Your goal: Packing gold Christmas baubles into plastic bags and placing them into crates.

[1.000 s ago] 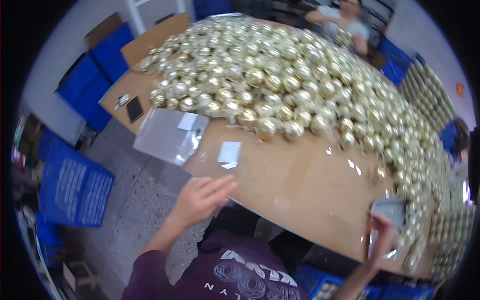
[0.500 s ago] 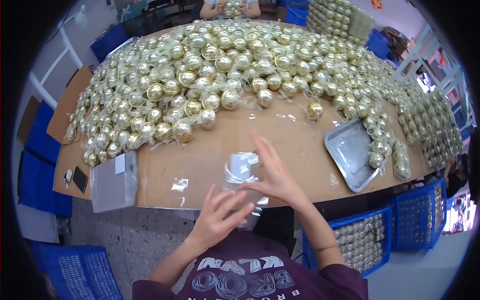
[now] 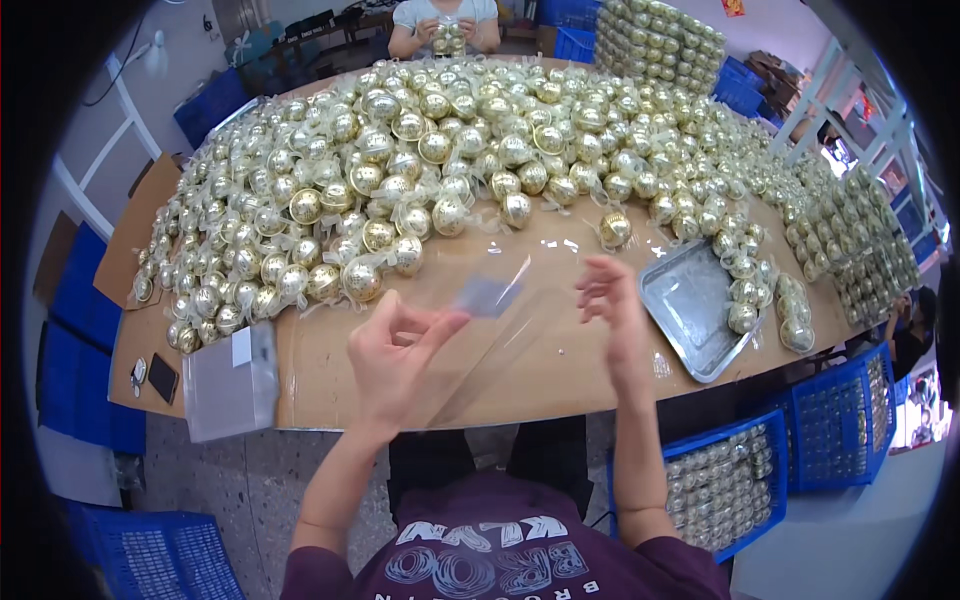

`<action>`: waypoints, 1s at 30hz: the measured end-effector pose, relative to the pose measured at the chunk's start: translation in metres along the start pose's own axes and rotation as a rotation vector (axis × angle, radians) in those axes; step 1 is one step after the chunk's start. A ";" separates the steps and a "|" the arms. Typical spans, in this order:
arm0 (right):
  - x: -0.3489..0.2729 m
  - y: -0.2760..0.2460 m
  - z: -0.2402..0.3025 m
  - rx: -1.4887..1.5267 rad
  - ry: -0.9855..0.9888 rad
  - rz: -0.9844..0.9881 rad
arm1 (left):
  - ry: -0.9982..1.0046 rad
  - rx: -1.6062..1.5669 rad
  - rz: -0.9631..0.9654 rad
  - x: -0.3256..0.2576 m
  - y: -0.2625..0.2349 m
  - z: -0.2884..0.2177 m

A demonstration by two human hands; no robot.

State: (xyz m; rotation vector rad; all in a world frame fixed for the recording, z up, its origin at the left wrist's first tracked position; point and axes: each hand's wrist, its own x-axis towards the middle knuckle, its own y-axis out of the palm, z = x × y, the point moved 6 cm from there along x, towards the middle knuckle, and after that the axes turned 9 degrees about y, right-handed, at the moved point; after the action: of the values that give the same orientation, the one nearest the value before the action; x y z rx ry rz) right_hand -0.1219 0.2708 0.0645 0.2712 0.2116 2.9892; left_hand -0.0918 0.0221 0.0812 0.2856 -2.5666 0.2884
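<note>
My left hand (image 3: 395,355) is closed, its thumb and fingers pinching a clear plastic sheet (image 3: 490,295) above the near part of the table. The sheet is see-through with a bluish-grey patch and shiny edges; whether it is flat or a folded box is blurred. To its right, my right hand (image 3: 618,320) is raised with fingers apart and slightly curled, holding nothing. Beyond both hands lies a big heap of shiny gold balls (image 3: 440,160) with pale ribbons. A lone gold ball (image 3: 614,230) sits at the heap's near edge, beside a metal tray (image 3: 690,310).
At the left front lie a stack of clear plastic sheets (image 3: 230,390) and a phone (image 3: 162,377). Packed balls stand stacked at right (image 3: 850,240). Blue crates (image 3: 725,480) with packed balls are below the table at right. Across the table a person (image 3: 445,30) holds balls.
My hands have moved apart. The left has risen and moved left, now gripping the clear plastic sheet; the right has shifted right, off it. The view has shifted slightly.
</note>
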 end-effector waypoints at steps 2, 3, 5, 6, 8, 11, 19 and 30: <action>-0.025 0.033 0.007 -0.286 -0.257 0.166 | -0.032 0.027 0.038 0.000 0.013 -0.011; -0.025 0.040 -0.004 -0.099 -0.087 0.130 | -0.054 -0.070 0.000 -0.001 0.019 -0.009; -0.021 0.040 -0.009 0.078 0.062 0.043 | -0.071 -0.170 -0.044 -0.001 0.022 -0.001; -0.020 0.042 -0.009 0.077 0.057 0.044 | -0.054 -0.153 -0.045 -0.002 0.022 0.004; -0.020 0.040 -0.008 0.133 -0.016 -0.136 | -0.034 -0.138 -0.048 0.000 0.016 0.016; -0.006 0.019 -0.032 0.117 -0.032 -0.281 | -0.191 -0.319 0.195 -0.001 0.032 0.032; -0.013 0.043 0.023 0.159 -0.669 -0.092 | 0.374 -0.360 0.044 -0.007 0.045 0.012; -0.041 0.042 0.048 -0.064 -0.636 0.224 | 0.449 -0.769 -0.080 0.003 0.028 -0.024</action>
State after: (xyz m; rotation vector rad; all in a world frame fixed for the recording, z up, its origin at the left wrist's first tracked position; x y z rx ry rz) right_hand -0.0776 0.2298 0.1105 1.2728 0.0145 2.9195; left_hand -0.0897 0.0551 0.0990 0.0225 -2.0280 -0.5939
